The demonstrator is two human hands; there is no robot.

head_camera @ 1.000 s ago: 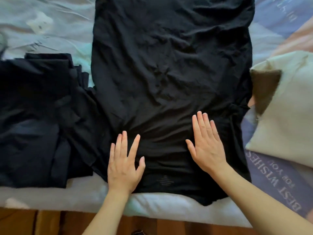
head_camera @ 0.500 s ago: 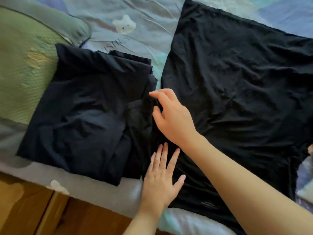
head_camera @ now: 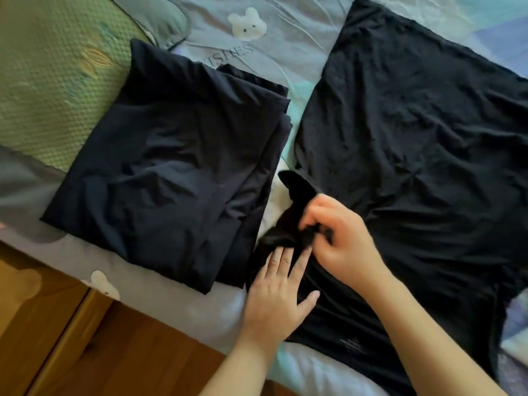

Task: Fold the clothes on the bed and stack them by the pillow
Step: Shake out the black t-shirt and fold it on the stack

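Observation:
A black T-shirt point(head_camera: 414, 155) lies spread flat on the bed, right of centre. Its left sleeve point(head_camera: 294, 201) is bunched up and lifted toward the shirt body. My right hand point(head_camera: 340, 235) pinches that sleeve with closed fingers and is blurred. My left hand point(head_camera: 277, 292) presses flat on the shirt's near left edge, fingers apart. A folded stack of dark clothes point(head_camera: 171, 172) rests to the left, against a green pillow point(head_camera: 54, 81).
The bedsheet point(head_camera: 245, 41) is light blue with white bear prints and lettering. The bed's near edge runs diagonally across the lower left, with a wooden frame and floor point(head_camera: 85, 347) below it.
The view swung left from the spread shirt to the folded stack and pillow. My right hand crossed to the shirt's left sleeve, closed on it and pulled it inward; my left hand stayed flat.

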